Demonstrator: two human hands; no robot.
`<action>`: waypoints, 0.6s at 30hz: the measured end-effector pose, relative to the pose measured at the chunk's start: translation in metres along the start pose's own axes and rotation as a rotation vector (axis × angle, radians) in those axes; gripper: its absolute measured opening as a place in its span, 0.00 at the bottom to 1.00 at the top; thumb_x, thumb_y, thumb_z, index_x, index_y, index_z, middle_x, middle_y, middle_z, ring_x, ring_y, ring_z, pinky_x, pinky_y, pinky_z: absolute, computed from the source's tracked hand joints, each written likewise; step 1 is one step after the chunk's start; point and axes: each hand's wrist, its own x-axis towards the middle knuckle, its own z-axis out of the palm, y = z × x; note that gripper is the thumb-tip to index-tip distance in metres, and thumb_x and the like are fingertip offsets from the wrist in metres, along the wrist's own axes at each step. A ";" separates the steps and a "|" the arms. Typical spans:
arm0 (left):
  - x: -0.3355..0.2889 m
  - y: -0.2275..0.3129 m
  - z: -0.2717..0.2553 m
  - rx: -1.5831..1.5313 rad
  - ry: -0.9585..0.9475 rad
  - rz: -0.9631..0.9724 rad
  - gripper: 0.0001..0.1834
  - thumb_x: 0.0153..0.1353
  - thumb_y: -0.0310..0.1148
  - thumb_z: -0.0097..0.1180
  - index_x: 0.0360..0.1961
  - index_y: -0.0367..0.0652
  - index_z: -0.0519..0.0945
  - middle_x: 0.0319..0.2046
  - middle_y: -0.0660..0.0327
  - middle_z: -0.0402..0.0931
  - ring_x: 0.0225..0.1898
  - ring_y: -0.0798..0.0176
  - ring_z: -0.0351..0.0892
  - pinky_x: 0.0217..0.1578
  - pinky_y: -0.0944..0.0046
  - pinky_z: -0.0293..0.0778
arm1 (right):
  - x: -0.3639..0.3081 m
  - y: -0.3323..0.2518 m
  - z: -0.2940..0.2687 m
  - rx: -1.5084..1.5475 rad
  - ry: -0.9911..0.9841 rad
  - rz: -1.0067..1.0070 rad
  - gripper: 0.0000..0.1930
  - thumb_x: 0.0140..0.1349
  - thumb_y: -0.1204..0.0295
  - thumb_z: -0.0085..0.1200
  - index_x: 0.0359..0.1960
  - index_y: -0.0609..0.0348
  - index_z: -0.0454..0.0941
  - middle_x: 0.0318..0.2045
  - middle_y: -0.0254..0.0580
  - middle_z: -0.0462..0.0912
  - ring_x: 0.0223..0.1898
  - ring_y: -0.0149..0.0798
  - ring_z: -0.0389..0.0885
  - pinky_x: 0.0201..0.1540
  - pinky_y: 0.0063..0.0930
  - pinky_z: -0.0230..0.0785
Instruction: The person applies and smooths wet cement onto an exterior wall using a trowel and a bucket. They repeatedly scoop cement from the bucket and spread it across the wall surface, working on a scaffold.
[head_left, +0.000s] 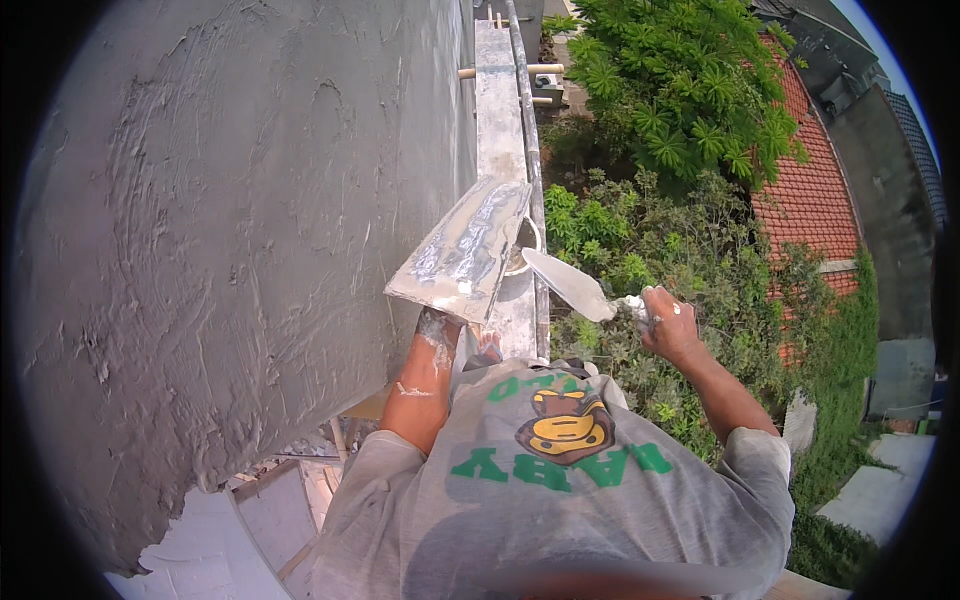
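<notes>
A rectangular plastering float (460, 250), its upper face smeared with wet grey mortar, is held up in front of me close to the wall. My left hand (436, 322) is beneath it, bearing its weight; the fingers are hidden by the board, and mortar streaks the wrist and forearm. Off to the right, my right hand (668, 322) is closed round the mortar-caked handle of a pointed trowel (570, 284). The trowel's blade points left toward the float, apart from it. Behind the float's right edge a bucket (538, 236) shows only in part.
A wall coated in rough grey render (230, 220) rises along my left. I am on a narrow scaffold plank (500, 110) that runs ahead, with a pole (527, 90) along its right side. Beyond that are shrubs (680, 240), a tree (690, 90) and a red tiled roof (815, 190) below.
</notes>
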 end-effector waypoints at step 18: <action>-0.010 0.007 -0.003 0.113 0.077 0.114 0.25 0.68 0.38 0.42 0.62 0.35 0.63 0.57 0.49 0.68 0.55 0.54 0.70 0.56 0.56 0.70 | 0.078 0.013 -0.048 0.586 -0.601 0.241 0.23 0.40 0.74 0.66 0.42 0.62 0.79 0.28 0.37 0.82 0.29 0.31 0.77 0.35 0.30 0.71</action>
